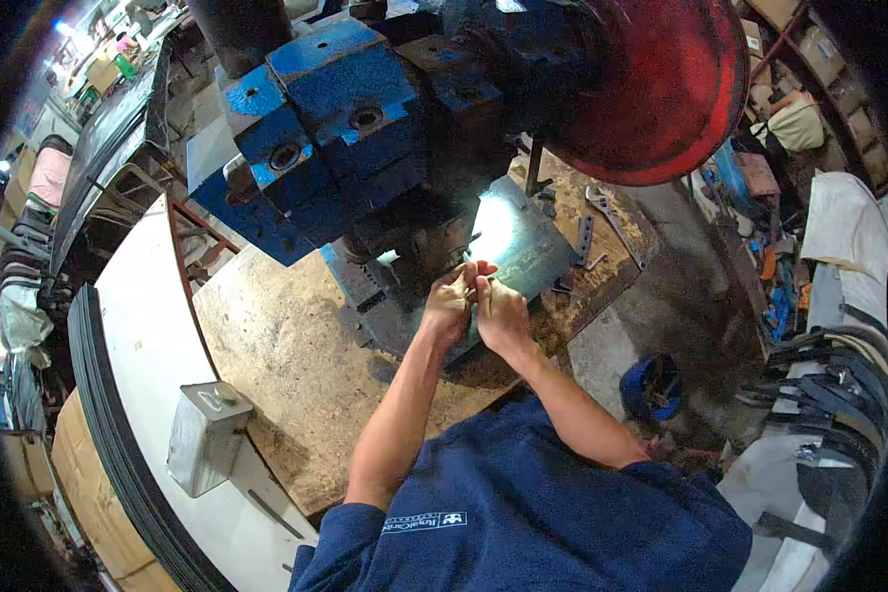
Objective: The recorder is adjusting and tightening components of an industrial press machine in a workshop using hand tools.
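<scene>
My left hand and my right hand are close together in front of a blue machine with a large red wheel. Both have their fingers bent in and the thumbs near each other. Whatever they pinch is too small and too covered by the fingers to name; a reddish spot shows at the fingertips. Just beyond them, bright light falls on the machine's grey metal plate. The dark space under the blue head lies to the left of the fingertips.
An adjustable wrench and a bar with holes lie right of the plate on the worn wooden table. At left stand a metal box, a white panel and black strips. A blue bucket sits on the floor.
</scene>
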The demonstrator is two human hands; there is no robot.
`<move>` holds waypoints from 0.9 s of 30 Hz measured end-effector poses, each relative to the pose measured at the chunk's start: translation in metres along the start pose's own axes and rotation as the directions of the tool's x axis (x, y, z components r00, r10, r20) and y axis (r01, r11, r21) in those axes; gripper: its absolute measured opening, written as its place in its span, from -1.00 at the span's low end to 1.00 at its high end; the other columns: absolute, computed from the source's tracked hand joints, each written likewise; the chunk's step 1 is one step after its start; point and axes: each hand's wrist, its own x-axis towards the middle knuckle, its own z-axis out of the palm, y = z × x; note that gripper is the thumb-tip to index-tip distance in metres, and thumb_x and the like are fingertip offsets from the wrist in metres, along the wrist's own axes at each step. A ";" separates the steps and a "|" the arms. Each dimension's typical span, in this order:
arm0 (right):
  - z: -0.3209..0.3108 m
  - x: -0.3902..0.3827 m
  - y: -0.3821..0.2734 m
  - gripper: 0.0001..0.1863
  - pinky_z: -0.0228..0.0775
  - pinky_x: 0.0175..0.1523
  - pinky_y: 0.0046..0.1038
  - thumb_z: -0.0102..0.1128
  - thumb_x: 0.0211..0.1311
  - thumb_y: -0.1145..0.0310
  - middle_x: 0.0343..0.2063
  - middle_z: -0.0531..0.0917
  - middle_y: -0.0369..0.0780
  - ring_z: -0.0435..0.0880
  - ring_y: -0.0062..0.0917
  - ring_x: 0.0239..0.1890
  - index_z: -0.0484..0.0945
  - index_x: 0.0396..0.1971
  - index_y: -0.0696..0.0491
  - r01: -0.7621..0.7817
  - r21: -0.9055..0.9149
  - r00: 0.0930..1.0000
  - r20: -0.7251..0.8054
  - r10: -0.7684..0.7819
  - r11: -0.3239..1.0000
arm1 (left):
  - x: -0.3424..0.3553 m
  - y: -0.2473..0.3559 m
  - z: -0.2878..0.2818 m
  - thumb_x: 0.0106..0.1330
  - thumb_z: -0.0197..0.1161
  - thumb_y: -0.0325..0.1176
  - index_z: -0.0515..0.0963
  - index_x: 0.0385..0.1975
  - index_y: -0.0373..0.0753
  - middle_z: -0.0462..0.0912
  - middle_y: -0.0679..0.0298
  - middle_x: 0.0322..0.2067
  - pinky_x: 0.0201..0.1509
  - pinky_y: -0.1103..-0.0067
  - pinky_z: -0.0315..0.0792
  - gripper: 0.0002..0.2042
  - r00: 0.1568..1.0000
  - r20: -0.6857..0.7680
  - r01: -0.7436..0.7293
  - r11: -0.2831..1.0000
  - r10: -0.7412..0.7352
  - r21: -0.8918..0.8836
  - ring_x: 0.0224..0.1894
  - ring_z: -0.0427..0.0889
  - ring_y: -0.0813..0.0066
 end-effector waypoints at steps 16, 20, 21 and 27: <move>0.018 -0.005 0.014 -0.45 0.26 -0.41 -0.35 -0.25 0.41 0.00 -0.65 0.51 -0.11 0.48 -0.43 -0.56 0.49 -0.44 0.21 -0.105 0.369 0.988 -0.069 0.140 0.924 | 0.005 -0.013 0.013 0.32 0.17 -0.31 0.56 -0.28 -0.43 0.64 0.15 -0.34 -0.29 0.59 0.49 -0.75 0.987 -0.145 -0.055 0.994 0.070 0.099 -0.37 0.60 0.47; -0.049 0.008 0.008 -0.40 0.38 -0.17 -0.17 -0.30 0.37 -0.11 -0.36 0.59 0.06 0.58 -0.05 -0.27 0.55 -0.31 0.14 -0.237 -0.078 0.877 0.413 0.248 0.968 | -0.005 0.004 0.018 0.36 0.10 -0.29 0.53 -0.25 -0.35 0.64 0.17 -0.38 -0.30 0.55 0.53 -0.78 0.972 -0.235 0.018 0.988 0.018 0.153 -0.38 0.62 0.47; -0.059 0.010 0.037 -0.39 0.35 -0.11 -0.13 -0.32 0.37 -0.12 -0.31 0.59 0.06 0.56 -0.03 -0.21 0.55 -0.26 0.14 -0.192 -0.124 0.890 0.396 0.226 0.973 | -0.002 0.002 0.013 0.36 0.10 -0.27 0.53 -0.27 -0.34 0.64 0.19 -0.39 -0.31 0.56 0.52 -0.78 0.968 -0.248 0.003 0.988 0.036 0.156 -0.39 0.61 0.48; -0.139 0.069 0.221 -0.75 0.36 0.02 -0.24 0.09 0.09 0.41 -0.10 0.57 -0.09 0.52 -0.13 -0.07 0.61 -0.20 0.01 -0.025 -0.524 0.996 -0.084 -0.022 0.851 | 0.005 -0.005 0.021 0.41 0.00 -0.21 0.53 -0.24 -0.29 0.64 0.22 -0.41 -0.31 0.65 0.46 -0.73 0.976 -0.195 -0.042 0.968 0.093 0.249 -0.41 0.57 0.61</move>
